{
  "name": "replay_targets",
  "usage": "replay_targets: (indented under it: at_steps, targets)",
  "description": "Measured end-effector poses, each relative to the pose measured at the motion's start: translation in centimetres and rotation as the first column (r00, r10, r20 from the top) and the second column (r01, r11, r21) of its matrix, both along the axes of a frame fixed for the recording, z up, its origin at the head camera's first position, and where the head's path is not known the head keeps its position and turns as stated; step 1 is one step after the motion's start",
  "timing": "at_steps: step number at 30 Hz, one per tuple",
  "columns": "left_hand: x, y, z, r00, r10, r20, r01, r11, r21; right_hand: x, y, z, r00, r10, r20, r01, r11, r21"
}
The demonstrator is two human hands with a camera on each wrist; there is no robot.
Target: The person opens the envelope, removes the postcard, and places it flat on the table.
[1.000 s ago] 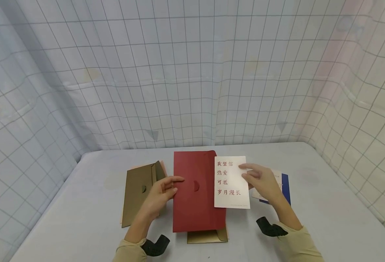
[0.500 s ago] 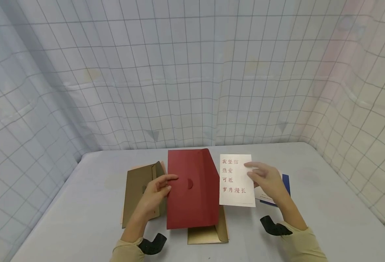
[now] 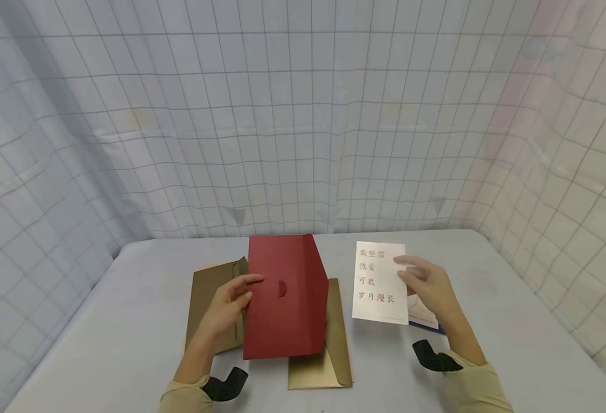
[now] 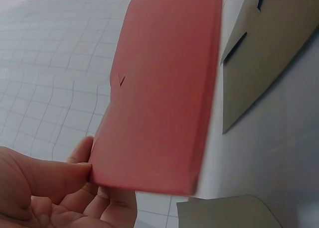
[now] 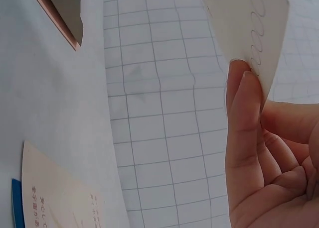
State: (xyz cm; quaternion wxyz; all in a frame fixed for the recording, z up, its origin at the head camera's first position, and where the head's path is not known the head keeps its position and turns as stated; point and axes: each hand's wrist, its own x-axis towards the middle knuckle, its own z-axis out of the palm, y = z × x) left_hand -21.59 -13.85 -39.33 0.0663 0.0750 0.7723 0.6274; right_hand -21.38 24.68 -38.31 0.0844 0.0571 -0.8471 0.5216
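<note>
My left hand (image 3: 226, 307) pinches the left edge of a red envelope (image 3: 282, 298), holding it up over the table. The envelope has a half-round notch in its middle and its flap stands out on the right. In the left wrist view, thumb and fingers grip a corner of the red envelope (image 4: 154, 98). My right hand (image 3: 427, 284) pinches the right edge of a white card (image 3: 377, 307) with red Chinese characters, raised and apart from the envelope. Looping lines show on the card's other side (image 5: 239, 29) in the right wrist view.
Gold-brown envelopes (image 3: 210, 298) lie at the left, partly behind the left hand. Another gold envelope (image 3: 310, 376) lies under the red one. A printed card (image 3: 423, 314) on something blue lies behind the right hand. A grid-patterned curtain (image 3: 303, 115) surrounds the table.
The red envelope has moved left in the left hand, its flap tilting further out. The white card has shifted right, from overlapping the envelope to well apart from it.
</note>
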Motion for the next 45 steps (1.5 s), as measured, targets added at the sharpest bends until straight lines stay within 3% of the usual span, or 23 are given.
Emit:
replay_targets:
  at_steps: [17, 28, 39, 45]
  targets:
    - [-0.4, -2.2, 0.7, 0.995, 0.1, 0.011, -0.099, 0.994, -0.043, -0.5, 3.3, -0.3, 0.992, -0.112, 0.051, 0.111, 0.994, 0.016]
    - [-0.6, -3.5, 0.4, 0.993, 0.121, -0.004, -0.121, 0.992, -0.045, -0.4, 4.7, -0.9, 0.989, -0.125, 0.08, 0.13, 0.99, -0.06]
    - [-0.6, -4.9, 0.5, 0.986, 0.167, 0.029, -0.164, 0.984, -0.074, -2.1, 7.1, -4.1, 0.966, -0.208, 0.152, 0.22, 0.973, -0.068]
    - [-0.7, -5.8, 0.2, 0.982, 0.181, 0.052, -0.176, 0.98, -0.091, -1.0, 6.7, -3.0, 0.963, -0.199, 0.181, 0.21, 0.977, -0.043]
